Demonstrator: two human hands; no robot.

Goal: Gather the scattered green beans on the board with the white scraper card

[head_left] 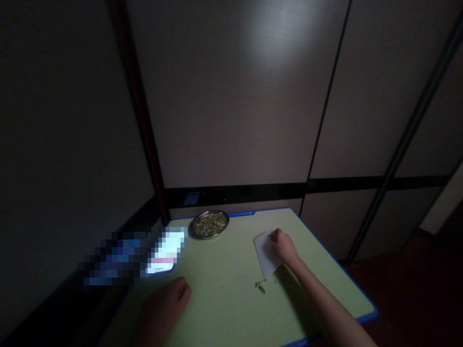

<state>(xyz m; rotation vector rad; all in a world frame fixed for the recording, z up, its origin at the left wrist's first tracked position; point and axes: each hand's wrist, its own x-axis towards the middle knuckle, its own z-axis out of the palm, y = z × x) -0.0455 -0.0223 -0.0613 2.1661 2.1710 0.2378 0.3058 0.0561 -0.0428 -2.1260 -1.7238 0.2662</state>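
My right hand is closed on the upper right edge of a white sheet of paper or card, which is over the right part of the pale green table. Just below the sheet's lower edge lies a small scatter of greenish seed-like bits, with a few more in the shadow of my forearm. My left hand is curled shut at the table's left side, apart from the sheet; whether anything is inside its fingers is hidden. At the far left corner stands a round metal plate filled with similar greenish bits.
The green tabletop has a blue rim. Beside its left edge a bright, pixelated patch hides what is there. Behind the table rises a panelled wardrobe front with a dark horizontal band. The light is dim.
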